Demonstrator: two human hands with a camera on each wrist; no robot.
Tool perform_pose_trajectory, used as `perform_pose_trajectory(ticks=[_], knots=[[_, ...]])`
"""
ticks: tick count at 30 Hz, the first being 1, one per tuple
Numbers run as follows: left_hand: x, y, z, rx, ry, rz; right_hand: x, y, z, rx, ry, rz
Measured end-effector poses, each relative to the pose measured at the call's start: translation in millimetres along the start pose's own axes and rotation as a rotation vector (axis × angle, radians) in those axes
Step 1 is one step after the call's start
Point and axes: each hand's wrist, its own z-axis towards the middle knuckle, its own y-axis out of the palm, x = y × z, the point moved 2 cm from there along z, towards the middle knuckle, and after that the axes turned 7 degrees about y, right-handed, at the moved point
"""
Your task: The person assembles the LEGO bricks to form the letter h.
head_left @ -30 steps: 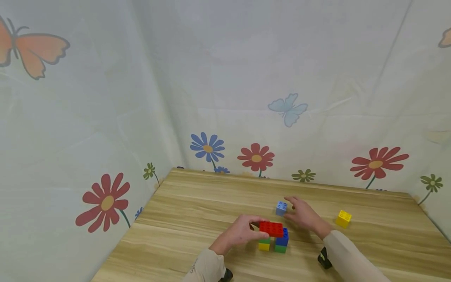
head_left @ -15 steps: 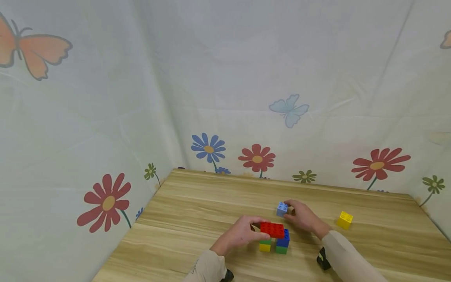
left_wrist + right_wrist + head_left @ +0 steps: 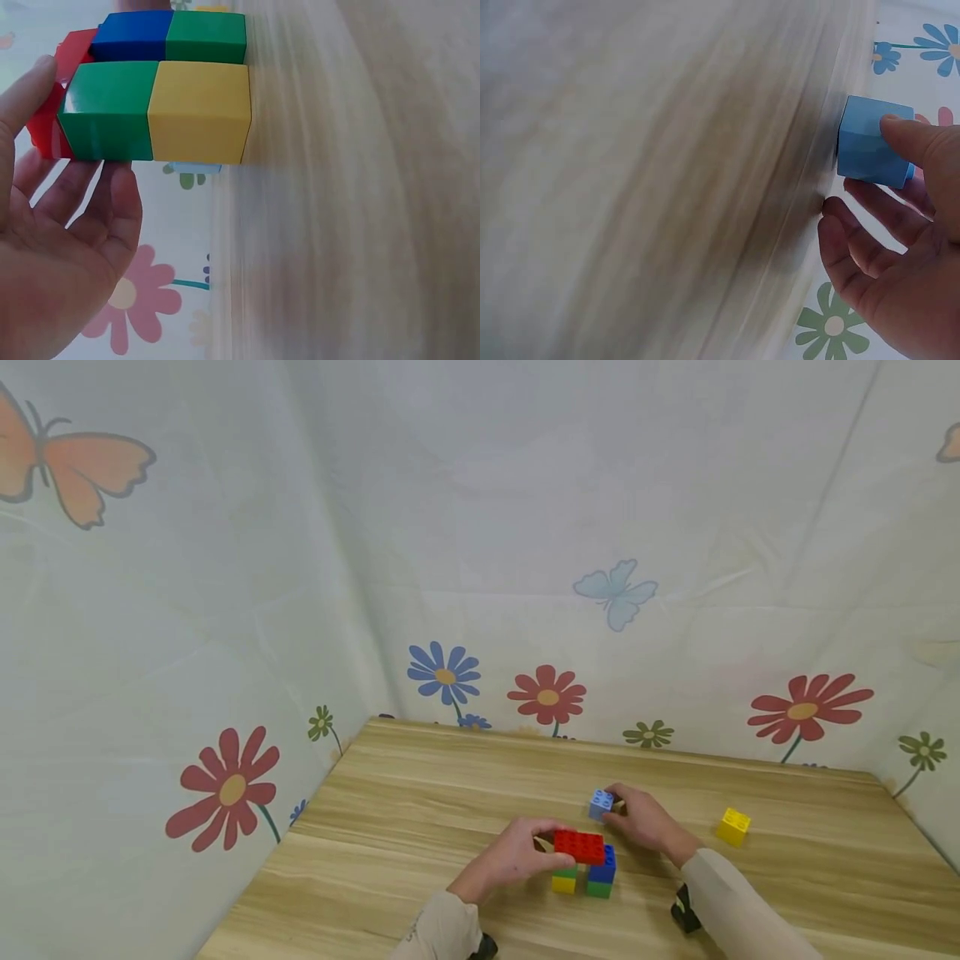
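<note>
Confirm that your left hand [image 3: 513,858] is partly closed, thumb on the near side and fingers on the far side of the red brick [image 3: 579,847], pinching it by its left end. This brick bridges two columns on the table [image 3: 420,802]: the upper green brick [image 3: 112,112] over the lower yellow brick [image 3: 200,112], and the dark blue brick [image 3: 603,870] over the lower green brick [image 3: 598,890]. Whether its studs are fully seated cannot be told. Your right hand [image 3: 647,821] holds the light blue brick [image 3: 599,807] between thumb and fingertips, the remaining fingers loosely bent; the brick sits upright on the table, just behind the bridge. The loose yellow brick [image 3: 733,827] lies well apart, to the right. The step in hand appears to be gripping the light blue brick while steadying the structure. The next move likely calls for a secure right-hand pinch and a level lift, with the left hand bracing the bridge
</note>
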Motion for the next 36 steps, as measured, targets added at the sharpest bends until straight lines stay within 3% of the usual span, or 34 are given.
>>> perform_pose_trajectory(ticks=[11, 18, 28, 36], knots=[[-3.3, -0.6, -1.1, -0.008, 0.011, 0.003, -2, -9, -13.2, 0.028, -0.044, -0.003], [-2.8, -1.1, -1.6, -0.006, 0.0, 0.018, -13, -22, -28.2, 0.05, -0.146, 0.016], [-2.9, -0.7, 1.6, -0.009, 0.007, 0.006, -33, -31, -42.5, 0.023, -0.132, 0.039], [-3.0, 0.3, 4.4, 0.007, 0.009, 0.015, -44, -38, -52.4, 0.028, -0.18, 0.044]])
